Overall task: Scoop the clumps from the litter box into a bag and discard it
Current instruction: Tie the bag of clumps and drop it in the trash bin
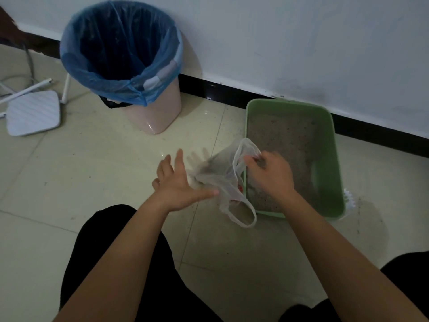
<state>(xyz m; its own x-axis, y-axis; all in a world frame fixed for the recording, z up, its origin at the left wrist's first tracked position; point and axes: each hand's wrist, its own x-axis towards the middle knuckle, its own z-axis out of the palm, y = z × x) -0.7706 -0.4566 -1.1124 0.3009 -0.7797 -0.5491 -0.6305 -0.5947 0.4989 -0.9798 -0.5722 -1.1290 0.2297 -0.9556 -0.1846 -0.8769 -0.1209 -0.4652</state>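
Left hand (pixel 176 189) splayed; right hand (pixel 271 175) pinches bag (pixel 220 175) at litter box (pixel 335 149) rim.

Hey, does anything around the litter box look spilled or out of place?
Dark specks, probably litter, dot the floor right of the litter box. A white router lies on the floor left of the bin, antennas splayed. Nothing visibly spills from the bag.

White router (pixel 33 112) on tiled floor (pixel 92 170)
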